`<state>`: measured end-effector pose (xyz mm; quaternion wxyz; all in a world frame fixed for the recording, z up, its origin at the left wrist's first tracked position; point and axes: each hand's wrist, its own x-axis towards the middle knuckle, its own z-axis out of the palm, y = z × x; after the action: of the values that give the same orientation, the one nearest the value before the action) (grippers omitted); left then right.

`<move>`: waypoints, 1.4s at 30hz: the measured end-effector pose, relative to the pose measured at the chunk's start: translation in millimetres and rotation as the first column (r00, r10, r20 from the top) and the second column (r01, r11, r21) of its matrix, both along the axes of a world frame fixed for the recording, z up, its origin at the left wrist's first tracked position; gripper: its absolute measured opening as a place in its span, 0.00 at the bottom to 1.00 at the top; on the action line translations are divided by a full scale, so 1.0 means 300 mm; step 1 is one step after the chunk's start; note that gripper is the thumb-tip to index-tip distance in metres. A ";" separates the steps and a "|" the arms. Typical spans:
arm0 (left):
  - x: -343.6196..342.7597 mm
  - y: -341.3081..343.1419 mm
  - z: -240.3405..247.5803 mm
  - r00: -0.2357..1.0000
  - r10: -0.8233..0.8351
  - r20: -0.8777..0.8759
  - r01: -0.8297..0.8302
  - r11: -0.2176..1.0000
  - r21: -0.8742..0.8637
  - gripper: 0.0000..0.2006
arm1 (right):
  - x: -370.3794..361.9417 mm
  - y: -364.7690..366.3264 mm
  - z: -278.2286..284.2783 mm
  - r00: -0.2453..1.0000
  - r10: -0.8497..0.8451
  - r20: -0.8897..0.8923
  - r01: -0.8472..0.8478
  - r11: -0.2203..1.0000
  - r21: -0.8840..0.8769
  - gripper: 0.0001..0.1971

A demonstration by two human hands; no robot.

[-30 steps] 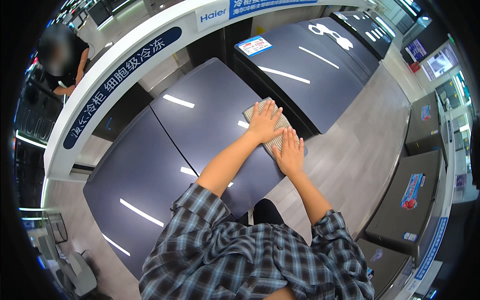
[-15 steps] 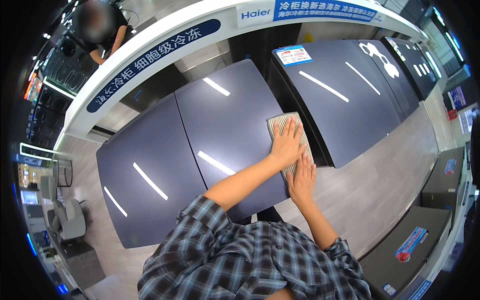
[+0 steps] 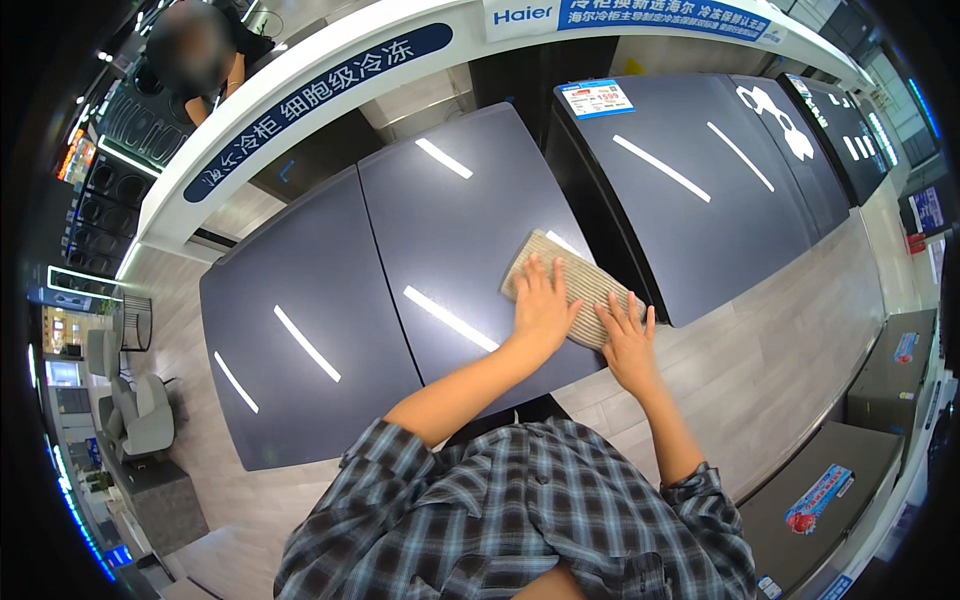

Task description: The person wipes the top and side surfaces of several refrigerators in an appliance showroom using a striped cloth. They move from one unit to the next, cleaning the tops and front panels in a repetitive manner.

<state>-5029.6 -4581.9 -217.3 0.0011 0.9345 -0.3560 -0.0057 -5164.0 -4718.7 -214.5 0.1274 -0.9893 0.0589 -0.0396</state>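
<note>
A beige striped cloth (image 3: pixel 588 292) lies slantwise on the glossy blue-grey lid (image 3: pixel 470 230) of a chest freezer, by the lid's right edge. My left hand (image 3: pixel 543 308) presses flat on the cloth's left part, fingers spread. On the cloth's lower right end rests my right hand (image 3: pixel 628 345), its fingers stretched out and apart. Part of the cloth reaches past the lid's edge over the gap. A seam divides this lid from a second panel (image 3: pixel 300 310) on the left.
Across a narrow dark gap to the right stands another blue-grey freezer (image 3: pixel 690 200) with a price card (image 3: pixel 597 98). A white sign frame (image 3: pixel 170 190) arches behind. Grey freezers (image 3: pixel 825 500) stand at lower right, chairs (image 3: pixel 148 425) at left. A person (image 3: pixel 195 55) is at upper left.
The cloth has turned from nearly upright to slanted, its far end swinging left over the lid. My left hand has moved left and nearer; my right hand has shifted right.
</note>
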 end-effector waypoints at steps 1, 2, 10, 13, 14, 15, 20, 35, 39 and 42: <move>-0.038 0.047 -0.023 0.992 -0.024 0.125 0.024 1.000 0.003 0.35 | -0.008 0.002 0.030 1.000 0.003 -0.011 -0.002 0.998 0.056 0.30; -0.074 0.087 -0.008 0.994 -0.045 0.103 0.043 0.999 0.017 0.33 | -0.018 0.000 0.033 1.000 0.018 -0.021 -0.017 0.997 0.070 0.29; -0.339 0.355 0.044 0.990 -0.140 -0.007 0.140 0.989 -0.043 0.25 | -0.109 0.115 0.017 0.997 0.079 0.009 -0.077 0.937 0.340 0.20; -0.386 0.390 0.115 0.983 -0.035 -0.181 0.013 0.992 -0.123 0.25 | -0.135 0.165 0.044 0.997 0.071 0.016 -0.073 0.943 0.325 0.23; -0.388 0.403 0.117 0.982 -0.035 -0.187 0.001 0.984 -0.178 0.26 | -0.152 0.178 0.027 0.997 0.080 0.012 -0.079 0.950 0.302 0.26; -0.400 0.420 0.103 0.995 -0.060 -0.085 0.039 0.973 -0.229 0.29 | -0.165 0.182 -0.008 0.996 0.086 0.022 -0.089 0.959 0.269 0.28; -0.401 0.449 0.020 0.964 -0.183 -0.191 0.100 0.922 -0.375 0.35 | -0.157 0.173 -0.033 0.993 0.116 0.010 -0.116 0.991 0.061 0.33; -0.221 0.221 0.003 0.976 0.183 -0.122 -0.213 0.925 -0.315 0.34 | 0.101 0.063 -0.023 0.989 0.132 0.069 -0.124 0.986 -0.106 0.34; -0.127 0.191 -0.008 0.966 0.241 -0.093 -0.258 0.907 -0.331 0.33 | 0.207 0.031 -0.032 0.985 0.157 0.073 -0.153 0.986 -0.061 0.34; -0.052 0.176 -0.025 0.958 0.281 -0.060 -0.285 0.902 -0.325 0.32 | 0.298 0.008 -0.033 0.981 0.186 0.052 -0.184 0.982 -0.044 0.33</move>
<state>-5045.1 -4529.2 -224.9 0.1603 0.9627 -0.2126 0.0489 -5074.5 -4716.3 -224.3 0.1128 -0.9913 -0.0379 -0.0565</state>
